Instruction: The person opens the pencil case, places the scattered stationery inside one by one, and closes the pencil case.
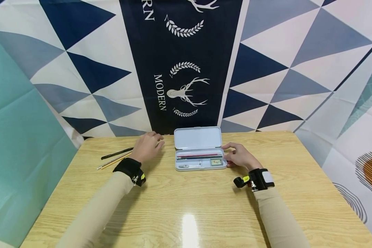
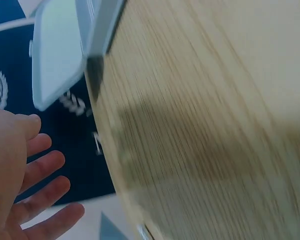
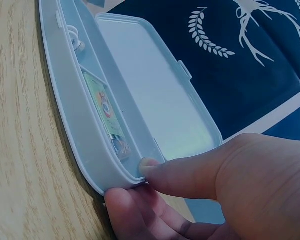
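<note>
A light-blue pencil case [image 1: 200,168] lies on the table with its lid [image 1: 197,137] raised. My right hand [image 1: 240,156] pinches its right end, thumb [image 3: 175,175] over the rim and fingers curled against the outside. Inside the case are red and dark pencils [image 1: 199,156], a small white-and-clear item [image 1: 186,166] and a small yellow-green packet [image 3: 104,102]. Left of the case, my left hand [image 1: 147,146] is held with loosely bent fingers and nothing in it. In the left wrist view these fingers [image 2: 47,165] are spread apart, away from the case.
On the left of the wooden table [image 1: 167,206] lie a black pen-like stick [image 1: 116,153] and pale and yellow pencils [image 1: 115,161], their far ends hidden by my left hand. A patterned cloth [image 1: 186,69] hangs right behind the table's back edge.
</note>
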Available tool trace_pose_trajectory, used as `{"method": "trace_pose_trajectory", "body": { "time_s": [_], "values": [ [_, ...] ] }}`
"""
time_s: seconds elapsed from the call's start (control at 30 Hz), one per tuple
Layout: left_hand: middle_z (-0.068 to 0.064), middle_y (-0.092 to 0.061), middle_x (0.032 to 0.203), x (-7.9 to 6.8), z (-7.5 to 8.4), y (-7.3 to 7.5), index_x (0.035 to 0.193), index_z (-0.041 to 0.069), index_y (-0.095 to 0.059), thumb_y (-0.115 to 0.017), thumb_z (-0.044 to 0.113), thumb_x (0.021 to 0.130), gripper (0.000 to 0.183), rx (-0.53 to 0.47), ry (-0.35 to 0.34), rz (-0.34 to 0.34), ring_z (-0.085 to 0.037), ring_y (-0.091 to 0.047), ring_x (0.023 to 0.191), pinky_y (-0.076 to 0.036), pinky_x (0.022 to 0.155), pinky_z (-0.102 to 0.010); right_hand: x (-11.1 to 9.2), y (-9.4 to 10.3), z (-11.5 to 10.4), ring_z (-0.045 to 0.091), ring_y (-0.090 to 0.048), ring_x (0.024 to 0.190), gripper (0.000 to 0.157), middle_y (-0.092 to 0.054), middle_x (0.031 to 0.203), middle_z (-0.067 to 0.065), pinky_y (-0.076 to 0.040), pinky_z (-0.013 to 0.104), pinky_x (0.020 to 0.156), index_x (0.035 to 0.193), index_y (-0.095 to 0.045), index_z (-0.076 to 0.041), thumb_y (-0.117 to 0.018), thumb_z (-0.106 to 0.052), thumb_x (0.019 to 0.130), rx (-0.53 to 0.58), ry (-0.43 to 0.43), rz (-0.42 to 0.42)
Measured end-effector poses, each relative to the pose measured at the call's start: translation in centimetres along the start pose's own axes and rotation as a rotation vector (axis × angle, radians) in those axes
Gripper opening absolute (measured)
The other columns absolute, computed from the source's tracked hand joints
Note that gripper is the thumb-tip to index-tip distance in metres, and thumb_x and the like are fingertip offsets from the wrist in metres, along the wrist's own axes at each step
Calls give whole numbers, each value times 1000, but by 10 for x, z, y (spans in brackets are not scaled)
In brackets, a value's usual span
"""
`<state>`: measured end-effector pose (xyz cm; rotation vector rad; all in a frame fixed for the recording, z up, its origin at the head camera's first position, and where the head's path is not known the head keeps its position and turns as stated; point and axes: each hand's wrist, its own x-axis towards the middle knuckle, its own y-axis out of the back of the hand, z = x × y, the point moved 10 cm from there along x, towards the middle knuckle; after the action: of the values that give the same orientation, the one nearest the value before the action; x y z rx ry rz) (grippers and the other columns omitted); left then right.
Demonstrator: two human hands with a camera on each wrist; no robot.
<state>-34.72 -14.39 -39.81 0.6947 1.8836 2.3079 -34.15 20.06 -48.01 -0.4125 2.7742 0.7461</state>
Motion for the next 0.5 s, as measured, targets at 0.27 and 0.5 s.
{"method": "trace_pose_trajectory", "body": {
  "time_s": [0.27, 0.5],
  "values": [
    [-19, -81, 124, -15, -36, 13, 124, 3, -82, -72, 23, 111, 26, -6, 41, 23, -41, -74, 120, -64, 98, -52, -1, 1, -1, 12, -67, 76, 52, -70, 112, 20, -61, 21, 68, 159, -57, 1, -66, -4, 108, -7, 2, 0],
    [-19, -79, 119, -26, -60, 21, 125, 2, -81, -71, 22, 112, 26, 15, 93, -3, -40, -72, 112, -63, 94, -52, -1, 1, -1, 13, -67, 76, 51, -69, 112, 20, -61, 21, 67, 159, -57, 1, -67, -4, 108, -5, 7, 3]
  ]
}}
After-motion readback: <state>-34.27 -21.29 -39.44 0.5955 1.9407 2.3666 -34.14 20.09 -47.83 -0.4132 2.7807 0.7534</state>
